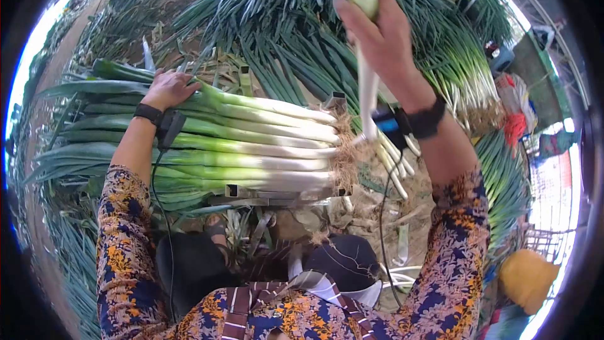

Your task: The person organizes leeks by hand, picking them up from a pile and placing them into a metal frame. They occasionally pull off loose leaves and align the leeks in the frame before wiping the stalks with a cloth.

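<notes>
A pile of leeks (270,164) lies side by side in a metal frame (283,200), white shanks and roots to the right, green leaves to the left. At the pile's far side, my left hand (170,88) closes over the green leaves, its fingertips partly hidden. My right hand (384,38) is raised to the upper right, wrapped around a single leek (367,97). That leek hangs with its white root end down, near the roots of the pile; its upper part is blurred and leaves the view.
Heaped leeks (283,0) cover the ground beyond the frame. More leeks (472,82) lie at the right, by a red-and-white bag (517,104). A yellow object (528,280) stands at the lower right. Cables run from both wrist devices, and my knees are below the frame.
</notes>
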Motion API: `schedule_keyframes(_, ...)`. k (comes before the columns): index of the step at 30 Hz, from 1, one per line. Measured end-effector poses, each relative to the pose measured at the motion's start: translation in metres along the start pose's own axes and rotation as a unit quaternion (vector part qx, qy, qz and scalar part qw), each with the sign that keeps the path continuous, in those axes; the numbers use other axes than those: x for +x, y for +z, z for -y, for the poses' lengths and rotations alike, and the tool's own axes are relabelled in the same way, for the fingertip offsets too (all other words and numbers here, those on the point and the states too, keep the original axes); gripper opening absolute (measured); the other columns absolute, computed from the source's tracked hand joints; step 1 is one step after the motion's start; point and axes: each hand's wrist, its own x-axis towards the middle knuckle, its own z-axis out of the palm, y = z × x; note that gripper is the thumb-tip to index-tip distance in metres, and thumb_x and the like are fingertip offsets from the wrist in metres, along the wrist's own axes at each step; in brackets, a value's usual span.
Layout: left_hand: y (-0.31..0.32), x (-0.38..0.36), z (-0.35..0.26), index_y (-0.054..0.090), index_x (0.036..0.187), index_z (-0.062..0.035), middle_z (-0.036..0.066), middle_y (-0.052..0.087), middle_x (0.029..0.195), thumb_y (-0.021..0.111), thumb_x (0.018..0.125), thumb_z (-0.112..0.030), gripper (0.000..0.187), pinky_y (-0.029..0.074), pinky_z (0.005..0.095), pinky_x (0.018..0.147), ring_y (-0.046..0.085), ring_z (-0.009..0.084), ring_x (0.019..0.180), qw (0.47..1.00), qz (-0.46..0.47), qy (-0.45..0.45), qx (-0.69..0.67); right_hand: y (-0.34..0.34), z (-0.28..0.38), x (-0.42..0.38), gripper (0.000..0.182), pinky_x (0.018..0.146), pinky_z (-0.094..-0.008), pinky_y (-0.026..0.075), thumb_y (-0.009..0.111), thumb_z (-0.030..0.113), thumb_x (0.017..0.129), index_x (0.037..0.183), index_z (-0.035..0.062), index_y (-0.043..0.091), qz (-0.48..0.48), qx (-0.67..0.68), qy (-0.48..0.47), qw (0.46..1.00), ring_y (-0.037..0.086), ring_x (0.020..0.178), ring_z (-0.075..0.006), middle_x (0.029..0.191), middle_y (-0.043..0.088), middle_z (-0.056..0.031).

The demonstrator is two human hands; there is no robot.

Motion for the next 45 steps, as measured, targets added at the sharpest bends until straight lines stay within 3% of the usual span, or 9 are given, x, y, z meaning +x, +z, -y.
schedule_keyframes(2,0.001,-0.002,-0.002,0.071,0.113,-0.0114,0.014,0.070,0.106,0.053,0.092,-0.056,0.052,0.036,0.0474,0.100,0.061,0.0308,0.110,1.000,-0.005,0.008,0.000,0.040,0.024,0.028,0.034,0.058,-0.0251,0.047,0.070,0.029,0.092,0.108,0.0026,0.057,0.068,0.042,0.016,0.997,0.058,0.064,-0.0082,0.078,0.061,-0.0028)
schedule_keyframes(5,0.000,-0.006,-0.004,0.073,0.111,-0.0126,0.014,0.070,0.106,0.052,0.092,-0.056,0.052,0.036,0.0486,0.103,0.061,0.0302,0.110,1.000,-0.017,0.010,-0.005,0.099,0.009,0.043,0.048,0.067,-0.0362,0.051,0.073,0.040,0.087,0.111,0.0016,0.056,0.059,0.078,-0.134,0.986,0.063,0.069,-0.0254,0.082,0.065,-0.0130)
schedule_keyframes(15,0.006,-0.005,-0.003,0.072,0.114,-0.0143,0.011,0.069,0.113,0.050,0.092,-0.053,0.050,0.033,0.0466,0.109,0.060,0.0299,0.115,1.000,-0.024,-0.005,-0.017,0.174,-0.084,-0.027,0.042,0.069,-0.0381,0.052,0.072,0.030,0.088,0.117,0.0056,0.053,0.206,0.026,-0.063,0.976,0.066,0.076,-0.0333,0.085,0.065,-0.0187)
schedule_keyframes(18,-0.003,-0.010,-0.008,0.072,0.113,-0.0140,0.011,0.069,0.114,0.049,0.092,-0.054,0.051,0.033,0.0476,0.108,0.060,0.0302,0.115,1.000,-0.018,0.003,-0.014,0.178,-0.118,-0.041,0.039,0.064,-0.0341,0.050,0.070,0.026,0.090,0.118,0.0055,0.055,0.216,0.020,-0.067,0.974,0.063,0.068,-0.0234,0.081,0.063,-0.0136)
schedule_keyframes(23,-0.010,-0.011,-0.015,0.071,0.113,-0.0118,0.016,0.069,0.114,0.049,0.093,-0.054,0.052,0.037,0.0491,0.105,0.062,0.0347,0.111,0.999,0.031,-0.015,-0.013,0.194,-0.133,-0.066,0.039,0.073,-0.0402,0.051,0.069,0.029,0.090,0.118,0.0076,0.052,0.315,0.077,0.000,0.946,0.063,0.080,-0.0386,0.089,0.064,-0.0204)
schedule_keyframes(32,-0.018,-0.020,-0.015,0.069,0.116,-0.0090,0.024,0.067,0.111,0.052,0.093,-0.050,0.050,0.048,0.0477,0.094,0.064,0.0402,0.102,0.998,-0.001,-0.002,-0.066,0.209,-0.142,-0.100,0.043,0.074,-0.0490,0.049,0.064,0.029,0.094,0.126,0.0122,0.040,0.254,-0.054,-0.039,0.965,0.062,0.087,-0.0443,0.096,0.064,-0.0224)
schedule_keyframes(37,-0.019,-0.022,-0.016,0.069,0.113,-0.0103,0.022,0.068,0.109,0.055,0.093,-0.046,0.044,0.048,0.0493,0.094,0.064,0.0400,0.101,0.997,-0.037,0.023,-0.065,0.207,-0.132,-0.110,0.029,0.074,-0.0465,0.050,0.070,0.019,0.089,0.109,0.0055,0.053,0.213,-0.015,0.055,0.975,0.060,0.086,-0.0434,0.093,0.063,-0.0212)
schedule_keyframes(40,-0.013,-0.019,-0.014,0.071,0.107,-0.0075,0.022,0.069,0.103,0.055,0.092,-0.046,0.044,0.047,0.0485,0.094,0.065,0.0378,0.098,0.997,-0.050,0.037,-0.048,0.215,-0.143,-0.112,0.029,0.074,-0.0437,0.050,0.072,0.018,0.088,0.106,0.0034,0.055,0.151,-0.022,-0.019,0.988,0.060,0.086,-0.0423,0.094,0.064,-0.0208)
schedule_keyframes(45,-0.014,-0.017,-0.013,0.074,0.100,-0.0075,0.018,0.072,0.096,0.053,0.093,-0.047,0.046,0.044,0.0443,0.096,0.067,0.0333,0.095,0.999,-0.018,0.025,-0.021,0.218,-0.156,-0.114,0.032,0.077,-0.0404,0.051,0.076,0.019,0.084,0.103,0.0010,0.058,0.207,0.034,0.158,0.965,0.062,0.087,-0.0385,0.096,0.065,-0.0204)
